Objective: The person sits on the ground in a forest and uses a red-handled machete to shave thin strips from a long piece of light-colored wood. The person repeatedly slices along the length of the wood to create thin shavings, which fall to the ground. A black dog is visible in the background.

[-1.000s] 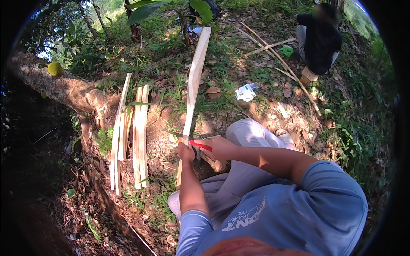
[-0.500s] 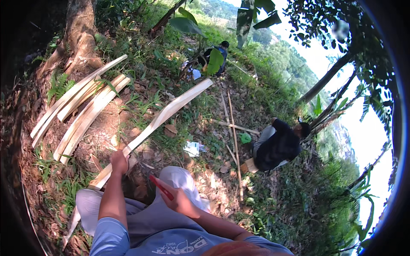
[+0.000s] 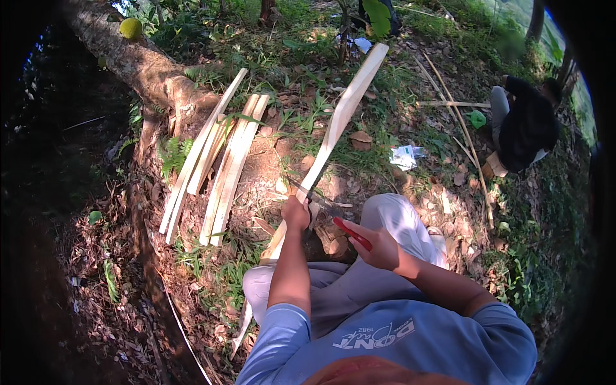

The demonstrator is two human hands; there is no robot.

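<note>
My left hand [image 3: 296, 213] is closed around a long pale strip of wood [image 3: 340, 119], near its lower part. The strip slants up and away from my lap, wide at the far end and narrower toward my hand. In my right hand [image 3: 384, 249] is the red handle of a narrow-bladed hand saw [image 3: 353, 233]. Its dark blade lies across the strip just beyond my left fingers; I cannot make out the teeth. My bent legs in light trousers [image 3: 394, 221] are folded beside the work.
Several cut wooden strips [image 3: 234, 170] lie to the left by a tree trunk [image 3: 160, 77]. Long thin poles [image 3: 465, 135] cross on the ground to the right, near a seated person in dark clothes [image 3: 529, 128]. A white packet [image 3: 405, 157] rests on leaf litter.
My view has turned left and tilted, so the scene sits farther right. Both hands keep their holds on the wood strip and the saw; the blade now shows more plainly.
</note>
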